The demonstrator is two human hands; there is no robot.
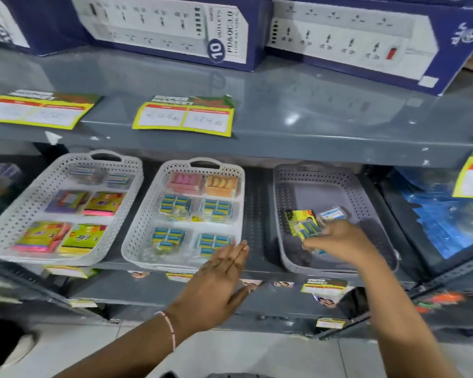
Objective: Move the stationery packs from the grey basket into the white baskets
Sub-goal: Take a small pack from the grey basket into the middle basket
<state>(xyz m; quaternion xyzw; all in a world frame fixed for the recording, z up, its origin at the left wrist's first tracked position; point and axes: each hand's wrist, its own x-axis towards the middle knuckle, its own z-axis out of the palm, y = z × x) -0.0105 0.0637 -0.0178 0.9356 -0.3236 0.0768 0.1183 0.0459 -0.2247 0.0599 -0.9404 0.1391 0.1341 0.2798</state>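
Observation:
The grey basket (281, 214) stands on the shelf at the right. Inside it, my right hand (342, 241) grips a yellow-green and blue stationery pack (303, 222); a small white and blue pack (335, 213) lies just behind. Two white baskets stand to the left. The middle white basket (137, 241) holds pink, orange and several blue packs. The left white basket (19, 214) holds purple, yellow, pink and green packs. My left hand (219, 279) is flat with fingers extended, holding nothing, at the middle basket's front right corner.
A grey shelf board (284, 118) with yellow price tags hangs right above the baskets. Blue power-strip boxes (352, 39) sit on top of it. Blue plastic packets (443, 222) fill a dark tray at the far right. The white floor lies below.

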